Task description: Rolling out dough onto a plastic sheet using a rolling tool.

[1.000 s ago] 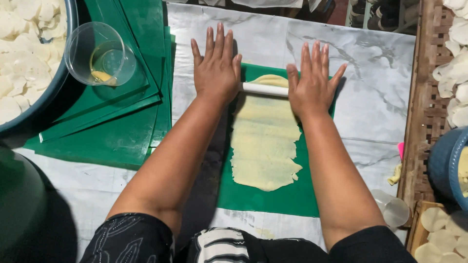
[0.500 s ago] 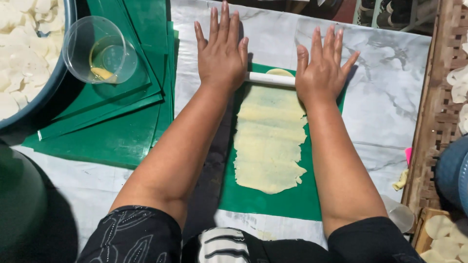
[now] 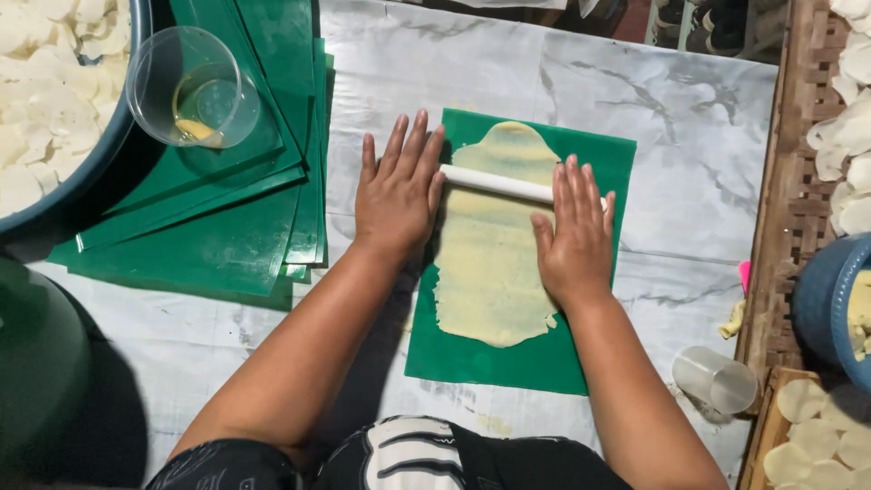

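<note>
A long thin sheet of pale yellow dough (image 3: pixel 490 263) lies on a green plastic sheet (image 3: pixel 553 363) on the marble-patterned table. A white rolling pin (image 3: pixel 497 183) rests across the dough's upper part. My left hand (image 3: pixel 397 192) lies flat with spread fingers on the pin's left end. My right hand (image 3: pixel 573 231) presses flat on the pin's right end, covering it and part of the dough.
A stack of green plastic sheets (image 3: pixel 227 218) lies at the left with a clear cup of oil (image 3: pixel 192 89) on it. A basin of white dough discs (image 3: pixel 45 100) sits far left. A small clear cup (image 3: pixel 717 379) lies at lower right beside a woven tray (image 3: pixel 798 191) of discs.
Both hands and the pin have rolled back toward me from the dough's far end. The far rounded tip of the dough now shows beyond the pin.
</note>
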